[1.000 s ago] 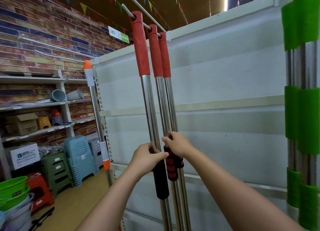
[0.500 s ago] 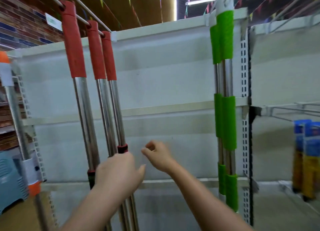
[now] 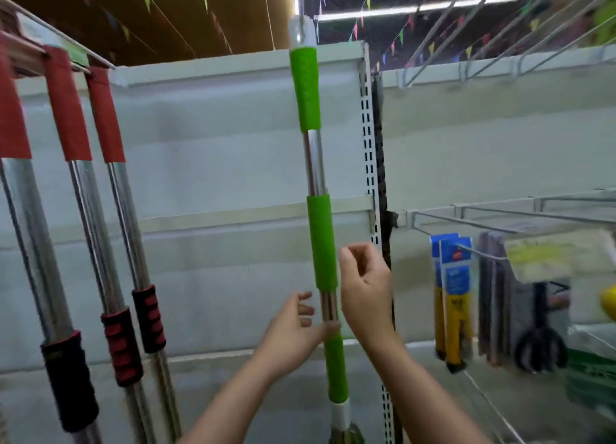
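A steel pole with green foam sleeves [image 3: 321,243] hangs upright in front of a white shelf panel [image 3: 216,163]. My left hand [image 3: 295,330] is just left of the pole, fingers loosely spread, its thumb touching the bare steel below the middle sleeve. My right hand [image 3: 365,283] hovers just right of the pole with fingers loosely curled and nothing in it. Three steel poles with red sleeves [image 3: 106,117] hang at the left, away from both hands.
A slotted shelf upright [image 3: 370,150] runs behind the green pole. Wire hooks [image 3: 500,217] at the right carry blue and yellow packets [image 3: 455,293] and dark tools. Bunting hangs under the ceiling.
Both hands have left the red-sleeved poles and moved right to the green-sleeved pole. The view has swung right, bringing the hooks with packets into sight.
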A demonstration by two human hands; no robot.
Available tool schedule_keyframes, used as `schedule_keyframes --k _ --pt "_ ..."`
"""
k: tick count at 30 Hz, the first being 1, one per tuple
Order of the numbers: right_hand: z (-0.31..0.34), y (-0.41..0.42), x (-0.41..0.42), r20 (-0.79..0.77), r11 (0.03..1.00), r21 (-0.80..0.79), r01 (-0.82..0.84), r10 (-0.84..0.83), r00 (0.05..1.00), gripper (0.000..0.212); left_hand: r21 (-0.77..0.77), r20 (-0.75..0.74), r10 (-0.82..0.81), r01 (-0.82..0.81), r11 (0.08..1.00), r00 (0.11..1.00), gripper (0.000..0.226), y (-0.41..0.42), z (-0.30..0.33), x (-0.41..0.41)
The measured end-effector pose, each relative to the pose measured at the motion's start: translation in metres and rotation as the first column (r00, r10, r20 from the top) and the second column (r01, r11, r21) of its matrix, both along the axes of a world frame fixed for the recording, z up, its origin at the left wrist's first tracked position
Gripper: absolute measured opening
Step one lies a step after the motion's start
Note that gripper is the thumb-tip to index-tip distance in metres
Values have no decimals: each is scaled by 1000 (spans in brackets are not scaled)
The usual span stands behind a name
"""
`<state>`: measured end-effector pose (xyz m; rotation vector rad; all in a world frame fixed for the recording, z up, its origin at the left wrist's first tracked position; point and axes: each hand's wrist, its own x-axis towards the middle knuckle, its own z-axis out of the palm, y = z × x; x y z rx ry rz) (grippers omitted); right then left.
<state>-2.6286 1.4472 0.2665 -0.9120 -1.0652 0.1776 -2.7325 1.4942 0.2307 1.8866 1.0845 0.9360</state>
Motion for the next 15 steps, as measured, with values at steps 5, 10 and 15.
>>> schedule_keyframes --k 5,10,15 --pt "-21 48 33 72 952 -304 -34 58 996 10 57 52 155 -158 986 987 67 -7 5 23" --pt "-24 70 41 64 892 -404 -202 247 967 30 76 76 304 -309 948 950 72 -16 10 35" --pt "-13 75 44 112 870 -457 -185 263 958 31 134 51 301 -305 943 952 72 -16 27 42"
